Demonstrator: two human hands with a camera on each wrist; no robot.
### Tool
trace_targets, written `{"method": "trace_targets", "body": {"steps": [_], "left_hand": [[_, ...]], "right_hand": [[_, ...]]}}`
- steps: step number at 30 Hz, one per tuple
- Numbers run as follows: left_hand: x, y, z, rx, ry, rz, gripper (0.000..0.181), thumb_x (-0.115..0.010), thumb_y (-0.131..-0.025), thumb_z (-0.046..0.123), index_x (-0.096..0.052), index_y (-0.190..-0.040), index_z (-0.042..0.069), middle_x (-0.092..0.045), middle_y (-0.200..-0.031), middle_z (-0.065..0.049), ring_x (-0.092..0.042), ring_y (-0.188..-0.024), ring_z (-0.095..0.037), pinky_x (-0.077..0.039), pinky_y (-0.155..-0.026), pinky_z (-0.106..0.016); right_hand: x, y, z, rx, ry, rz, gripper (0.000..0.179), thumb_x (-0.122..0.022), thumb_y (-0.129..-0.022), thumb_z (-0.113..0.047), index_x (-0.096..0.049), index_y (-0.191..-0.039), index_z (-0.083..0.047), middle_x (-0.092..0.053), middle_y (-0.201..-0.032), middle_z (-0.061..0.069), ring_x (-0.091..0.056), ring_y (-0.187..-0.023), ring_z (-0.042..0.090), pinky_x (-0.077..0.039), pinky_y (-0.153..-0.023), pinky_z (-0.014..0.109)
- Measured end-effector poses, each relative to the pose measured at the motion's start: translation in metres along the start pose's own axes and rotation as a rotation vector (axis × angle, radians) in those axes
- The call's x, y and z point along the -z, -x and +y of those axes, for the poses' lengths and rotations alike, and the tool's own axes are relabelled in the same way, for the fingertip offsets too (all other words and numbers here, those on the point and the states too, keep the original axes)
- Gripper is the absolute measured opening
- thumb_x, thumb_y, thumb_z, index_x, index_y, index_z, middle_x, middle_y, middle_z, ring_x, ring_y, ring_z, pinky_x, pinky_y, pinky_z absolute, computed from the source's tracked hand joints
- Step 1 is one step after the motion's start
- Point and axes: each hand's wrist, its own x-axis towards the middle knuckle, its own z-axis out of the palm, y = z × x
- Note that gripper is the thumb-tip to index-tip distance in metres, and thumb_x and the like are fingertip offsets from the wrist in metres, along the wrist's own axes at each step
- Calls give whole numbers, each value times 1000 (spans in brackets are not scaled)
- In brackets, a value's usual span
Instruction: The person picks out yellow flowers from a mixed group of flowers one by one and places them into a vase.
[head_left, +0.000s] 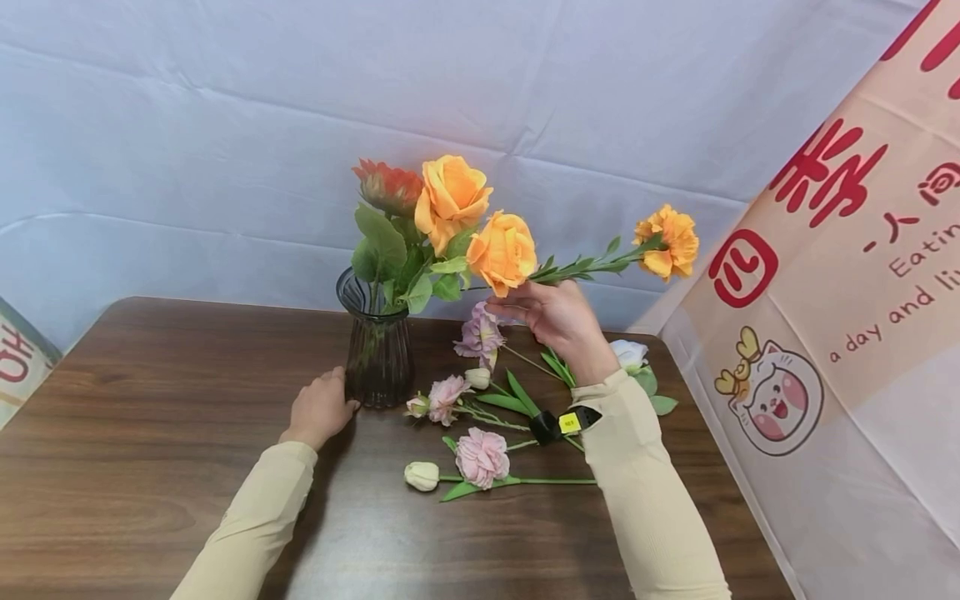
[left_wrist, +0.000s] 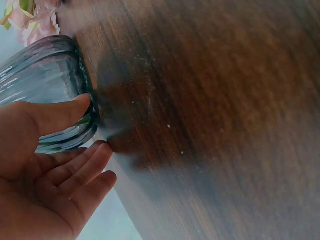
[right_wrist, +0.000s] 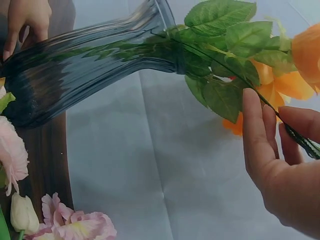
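A dark ribbed glass vase stands upright on the table, holding two orange roses and a red-orange flower. My left hand holds the vase low at its base, with the thumb on the glass in the left wrist view. Right of the roses, my right hand pinches the leafy stem of an orange carnation, whose bloom points right. In the right wrist view the carnation's thin dark stem reaches to the vase's mouth; whether its tip is inside I cannot tell.
On the wooden table, right of the vase, lie pink flowers, white tulips, a purple flower and a white flower. A white cloth hangs behind; a printed banner borders the right side.
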Motion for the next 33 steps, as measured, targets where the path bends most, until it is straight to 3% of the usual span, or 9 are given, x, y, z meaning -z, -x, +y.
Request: {"method": "trace_targets", "body": {"steps": [5, 14, 20, 33], "left_hand": [[0, 0, 0, -2, -1, 2, 55, -65, -83, 16, -43, -123, -14, -54, -111, -31, -55, -91, -47, -46, -76, -53], [-2, -2, -2, 1, -5, 7, 55, -66, -83, 17, -43, -123, -14, -54, -111, -31, -55, -93, -47, -45, -78, -53], [-2, -2, -2, -4, -5, 12, 54, -66, -83, 17, -44, -121, -14, -55, -109, -32, -56, -91, -47, -45, -76, -54], [-1, -2, -2, -2, 4, 7, 56, -65, -83, 17, -42, -123, -14, -54, -111, -32, -55, -92, -47, -45, -77, -54]], "right_hand": [[-1, -2, 4, -25, 46, -19, 17, -44, -90, 9, -56, -102, 8, -66, -78, 13, -66, -76, 29, -43, -89, 50], [-5, -6, 13, -33, 118, -93, 19, -42, -91, 7, -59, -91, -2, -63, -74, 9, -64, -76, 25, -47, -86, 46], [-10, -9, 21, -55, 83, -117, 18, -40, -91, 8, -56, -88, -1, -63, -74, 9, -64, -72, 23, -52, -73, 37], [-18, -14, 29, -24, 96, -185, 27, -40, -91, 9, -62, -81, -3, -62, -73, 12, -63, -69, 23, -53, -70, 35]]}}
